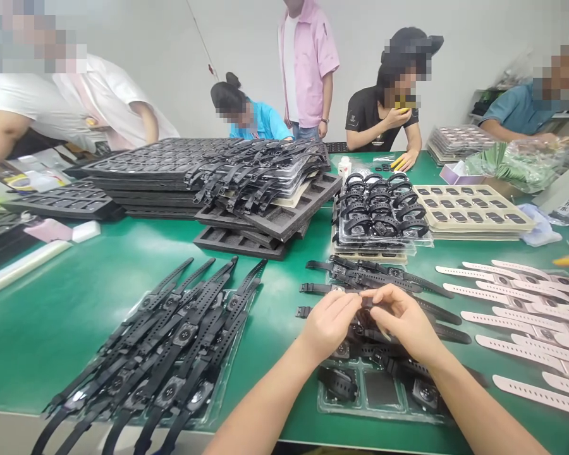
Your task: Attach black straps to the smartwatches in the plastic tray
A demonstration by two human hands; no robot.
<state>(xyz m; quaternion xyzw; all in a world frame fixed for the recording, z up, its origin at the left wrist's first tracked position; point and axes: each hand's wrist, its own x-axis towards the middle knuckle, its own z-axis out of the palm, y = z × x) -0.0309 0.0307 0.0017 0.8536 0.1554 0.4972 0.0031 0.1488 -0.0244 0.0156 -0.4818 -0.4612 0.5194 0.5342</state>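
My left hand (329,319) and my right hand (405,319) are close together over a clear plastic tray (360,411) of black smartwatches. Between my fingertips is a small part of a black smartwatch (367,303), and both hands are closed on it; my fingers hide most of it. Other black smartwatches with perforated straps lie across the tray beneath my hands. In the tray's front row, one curled black watch (339,384) sits in a compartment beside a compartment with no watch.
More black watches (184,335) fill a tray at left. Pink-strapped watches (535,328) lie at right, near a yellow-gloved hand. Behind stand stacked black foam trays (156,183), stacked clear trays of curled watches (379,208) and beige trays (474,208). Several people are around the green table (123,246).
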